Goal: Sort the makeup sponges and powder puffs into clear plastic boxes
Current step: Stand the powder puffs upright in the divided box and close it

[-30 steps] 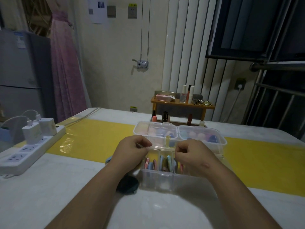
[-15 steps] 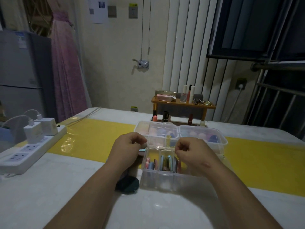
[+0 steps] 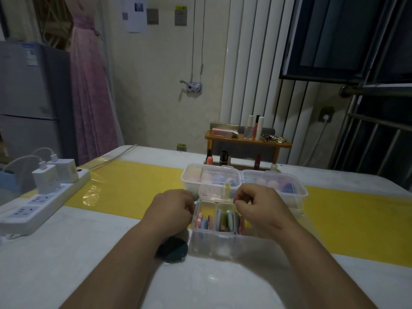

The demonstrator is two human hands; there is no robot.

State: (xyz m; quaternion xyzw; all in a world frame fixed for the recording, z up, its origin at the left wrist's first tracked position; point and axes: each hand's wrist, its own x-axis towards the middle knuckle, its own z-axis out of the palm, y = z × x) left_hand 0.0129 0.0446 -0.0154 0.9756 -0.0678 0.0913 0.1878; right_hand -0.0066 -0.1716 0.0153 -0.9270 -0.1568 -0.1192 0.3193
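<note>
A clear divided box (image 3: pixel 214 241) stands in front of me with several coloured powder puffs (image 3: pixel 223 220) upright in its compartments. Its clear lid (image 3: pixel 219 186) is tilted up at the far side. My left hand (image 3: pixel 171 208) has curled fingers at the lid's lower left corner. My right hand (image 3: pixel 262 208) pinches the lid's lower right corner. A dark puff (image 3: pixel 172 250) lies on the table under my left wrist. Behind stand two clear boxes, left (image 3: pixel 189 181) and right (image 3: pixel 287 190), holding pastel sponges.
A white power strip (image 3: pixel 42 204) with chargers lies at the left edge. A small wooden shelf (image 3: pixel 247 141) with cosmetics and lipsticks stands behind the boxes. A yellow runner (image 3: pixel 133 186) crosses the white table.
The lid has swung up and back from low over the divided box, uncovering the puffs. Both hands have stayed at its corners, a little farther apart.
</note>
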